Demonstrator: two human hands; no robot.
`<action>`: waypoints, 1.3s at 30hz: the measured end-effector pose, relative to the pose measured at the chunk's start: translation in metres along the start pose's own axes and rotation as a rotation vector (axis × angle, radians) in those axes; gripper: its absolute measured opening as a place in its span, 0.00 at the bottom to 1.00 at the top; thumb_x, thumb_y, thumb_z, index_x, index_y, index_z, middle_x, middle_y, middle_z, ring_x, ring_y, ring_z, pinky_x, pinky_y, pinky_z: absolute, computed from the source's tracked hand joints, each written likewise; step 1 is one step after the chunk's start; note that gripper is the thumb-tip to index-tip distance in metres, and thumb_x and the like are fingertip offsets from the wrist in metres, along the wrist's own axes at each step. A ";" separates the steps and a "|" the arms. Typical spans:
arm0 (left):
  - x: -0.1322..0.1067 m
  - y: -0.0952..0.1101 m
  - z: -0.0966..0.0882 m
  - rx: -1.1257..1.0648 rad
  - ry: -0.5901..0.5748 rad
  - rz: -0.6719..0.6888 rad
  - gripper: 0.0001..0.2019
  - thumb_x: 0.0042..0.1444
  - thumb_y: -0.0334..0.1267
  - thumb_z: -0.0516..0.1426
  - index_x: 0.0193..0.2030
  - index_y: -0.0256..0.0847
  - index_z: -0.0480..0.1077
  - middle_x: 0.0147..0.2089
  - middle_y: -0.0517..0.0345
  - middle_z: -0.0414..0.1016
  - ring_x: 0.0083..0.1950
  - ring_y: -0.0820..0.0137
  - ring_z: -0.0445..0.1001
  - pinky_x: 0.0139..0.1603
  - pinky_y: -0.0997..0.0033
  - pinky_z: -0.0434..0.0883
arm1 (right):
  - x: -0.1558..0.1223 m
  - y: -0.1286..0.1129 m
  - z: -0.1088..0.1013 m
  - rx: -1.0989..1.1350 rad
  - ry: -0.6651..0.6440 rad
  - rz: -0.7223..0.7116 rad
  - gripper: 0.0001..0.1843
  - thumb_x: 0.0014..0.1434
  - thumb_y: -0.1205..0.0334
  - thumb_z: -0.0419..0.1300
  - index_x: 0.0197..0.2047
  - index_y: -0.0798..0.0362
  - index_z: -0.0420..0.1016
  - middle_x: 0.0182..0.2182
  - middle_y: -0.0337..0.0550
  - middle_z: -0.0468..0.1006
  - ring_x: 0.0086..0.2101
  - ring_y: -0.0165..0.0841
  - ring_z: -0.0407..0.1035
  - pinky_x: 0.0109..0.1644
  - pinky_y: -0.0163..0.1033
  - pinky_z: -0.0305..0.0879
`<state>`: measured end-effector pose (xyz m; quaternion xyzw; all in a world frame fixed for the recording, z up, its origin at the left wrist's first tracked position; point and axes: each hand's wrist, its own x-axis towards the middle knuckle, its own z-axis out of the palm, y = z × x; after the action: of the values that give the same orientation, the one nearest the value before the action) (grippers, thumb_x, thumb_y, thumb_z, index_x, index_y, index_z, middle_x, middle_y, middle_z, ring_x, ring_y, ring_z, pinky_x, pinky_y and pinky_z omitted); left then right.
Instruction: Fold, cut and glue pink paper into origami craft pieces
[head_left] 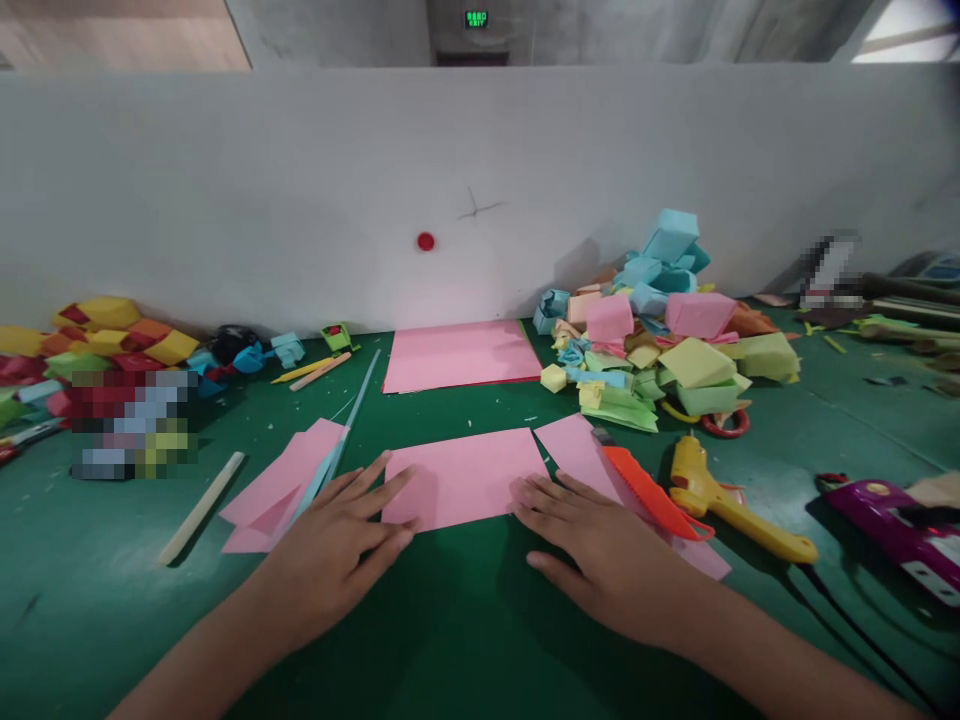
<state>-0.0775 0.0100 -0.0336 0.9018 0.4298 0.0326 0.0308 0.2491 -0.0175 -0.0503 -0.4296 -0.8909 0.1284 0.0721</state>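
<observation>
A pink sheet of paper (466, 476) lies flat on the green table in front of me. My left hand (346, 535) rests over its left edge, fingers spread and nothing in them. On the right edge of the same sheet, my right hand (581, 545) lies flat with the thumb apart. Left of my left hand are some cut pink paper pieces (279, 484) and a thin blue strip (330, 455). Beyond my right hand, an orange utility knife (649, 488) lies on another pink piece (576, 448).
A pink paper stack (461, 357) lies near the white wall. At the right are a heap of paper boxes (701, 362), a yellow glue gun (727, 500) with a cord, and a purple device (892, 525). A pale stick (201, 508) and colourful folded shapes (112, 335) are at the left.
</observation>
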 end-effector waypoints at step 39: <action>0.002 -0.008 0.026 -0.110 0.117 -0.196 0.40 0.62 0.50 0.60 0.74 0.45 0.44 0.74 0.42 0.57 0.73 0.49 0.58 0.69 0.43 0.56 | -0.016 0.000 -0.022 0.766 0.268 0.217 0.29 0.66 0.54 0.58 0.69 0.41 0.62 0.62 0.48 0.73 0.63 0.45 0.64 0.65 0.58 0.64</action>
<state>-0.0806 0.0156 -0.0600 0.8490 0.5145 0.1052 0.0580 0.2648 -0.0264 -0.0295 -0.4760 -0.7112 0.4002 0.3278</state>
